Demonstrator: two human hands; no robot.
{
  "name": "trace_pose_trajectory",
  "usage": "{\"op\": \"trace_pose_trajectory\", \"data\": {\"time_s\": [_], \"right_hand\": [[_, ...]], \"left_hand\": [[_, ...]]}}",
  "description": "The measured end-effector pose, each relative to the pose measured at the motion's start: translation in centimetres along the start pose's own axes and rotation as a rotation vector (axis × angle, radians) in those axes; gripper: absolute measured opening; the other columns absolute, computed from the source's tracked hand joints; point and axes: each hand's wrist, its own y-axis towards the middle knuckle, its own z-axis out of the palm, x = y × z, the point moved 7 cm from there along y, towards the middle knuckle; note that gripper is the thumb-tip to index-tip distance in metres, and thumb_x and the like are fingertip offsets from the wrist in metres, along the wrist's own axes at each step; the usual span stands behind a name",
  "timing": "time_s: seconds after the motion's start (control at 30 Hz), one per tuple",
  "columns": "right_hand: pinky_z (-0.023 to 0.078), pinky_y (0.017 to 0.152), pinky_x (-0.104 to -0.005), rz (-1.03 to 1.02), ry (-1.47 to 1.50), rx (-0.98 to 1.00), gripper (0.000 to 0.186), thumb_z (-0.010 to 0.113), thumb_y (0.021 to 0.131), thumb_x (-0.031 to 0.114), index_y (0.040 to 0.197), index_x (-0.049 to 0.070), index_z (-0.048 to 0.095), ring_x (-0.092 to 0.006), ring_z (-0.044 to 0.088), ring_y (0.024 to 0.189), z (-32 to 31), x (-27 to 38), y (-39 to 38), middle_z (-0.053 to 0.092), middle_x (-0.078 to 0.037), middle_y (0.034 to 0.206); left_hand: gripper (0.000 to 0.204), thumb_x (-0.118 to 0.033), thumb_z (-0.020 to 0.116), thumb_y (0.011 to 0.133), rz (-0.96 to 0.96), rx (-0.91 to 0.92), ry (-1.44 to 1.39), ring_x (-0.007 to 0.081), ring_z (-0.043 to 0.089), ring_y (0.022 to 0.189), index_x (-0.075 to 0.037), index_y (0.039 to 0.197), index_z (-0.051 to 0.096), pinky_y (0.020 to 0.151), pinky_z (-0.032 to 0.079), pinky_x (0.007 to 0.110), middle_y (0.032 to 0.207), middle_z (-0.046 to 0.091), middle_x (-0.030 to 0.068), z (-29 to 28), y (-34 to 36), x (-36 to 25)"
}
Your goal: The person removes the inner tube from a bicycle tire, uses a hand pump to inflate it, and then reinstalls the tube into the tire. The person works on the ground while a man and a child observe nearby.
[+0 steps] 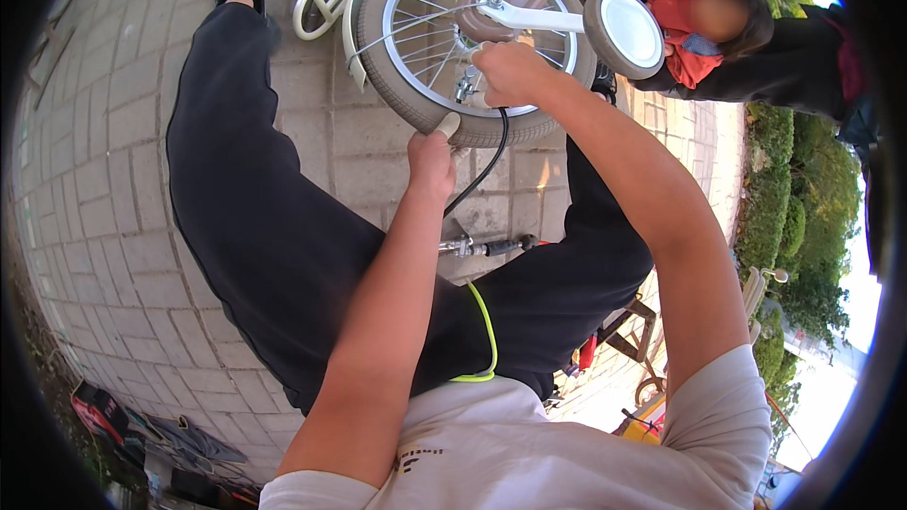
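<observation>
Prob. partway thru: the black rubber hose (496, 162) is up at the silver-rimmed spoked wheel w/ grey tyre (403, 102), between the person's legs over pale brick paving (123, 132) — whether it's coupled, or what's left, can't tell. L hand (435, 156) fingers grip the tyre edge; R hand (510, 76) fingers are curled closed at the hose's top, exact grip hidden. Count: 1 hose, 1 spoked wheel, 1 small white disc-shaped stabiliser wheel (630, 33).

Along the right edge of the brick pavement (113, 161) runs a trimmed hedge (770, 189), near a red-jacketed person (696, 64); a red-and-black object (99, 411) lies near the lower-left edge.
</observation>
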Motion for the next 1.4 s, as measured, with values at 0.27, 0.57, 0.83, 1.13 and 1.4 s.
{"op": "trace_pose_trajectory", "data": {"time_s": [0.27,0.57,0.83,1.13,1.4], "right_hand": [[0.053,0.07,-0.043,0.003,-0.033,-0.033,0.02,0.064,0.064,0.011,0.082,0.002,0.062,-0.0356,0.065,0.08,0.8,1.2,-1.4,0.065,-0.017,0.086],[0.053,0.07,-0.0409,0.423,0.287,-0.287,0.022,0.064,0.073,0.018,0.088,0.003,0.066,-0.0332,0.066,0.079,0.8,0.5,-4.2,0.067,-0.016,0.08],[0.05,0.077,-0.0421,0.292,0.918,0.246,0.034,0.068,0.075,0.028,0.091,-0.002,0.067,-0.0347,0.064,0.087,17.7,6.9,-16.9,0.066,-0.022,0.09],[0.05,0.074,-0.0471,0.361,0.36,0.233,0.025,0.048,0.087,0.021,0.1,0.012,0.068,-0.03,0.064,0.096,28.2,16.4,-10.2,0.064,-0.011,0.105],[0.05,0.073,-0.0466,0.232,0.344,0.025,0.018,0.049,0.085,0.019,0.093,0.009,0.062,-0.0301,0.064,0.088,25.7,16.8,-11.7,0.063,-0.013,0.095]], "left_hand": [[0.024,-0.016,0.066,0.084,0.016,0.042,0.034,0.0172,0.055,0.094,-0.011,0.106,0.057,0.085,0.043,0.04,0.104,0.06,0.0016,-0.2,0.4,0.1],[0.031,-0.023,0.062,0.088,-0.14,0.082,0.167,0.0203,0.053,0.095,-0.007,0.112,0.055,0.087,0.046,0.04,0.106,0.054,0.006,-0.3,0.4,-0.9],[0.059,-0.036,0.067,0.083,-0.155,0.088,0.354,0.0275,0.049,0.106,0.0,0.124,0.043,0.094,0.044,0.045,0.118,0.045,0.0159,-1.4,0.7,-2.6],[0.072,-0.041,0.065,0.084,-0.096,-0.025,0.3,0.0316,0.039,0.125,-0.006,0.136,0.031,0.101,0.037,0.049,0.14,0.033,0.0141,-2.4,0.3,-4.6],[0.039,-0.026,0.065,0.086,0.094,-0.121,0.093,0.0266,0.057,0.102,-0.003,0.116,0.054,0.09,0.047,0.045,0.113,0.058,0.0084,-0.8,3.4,-5.8]]}}
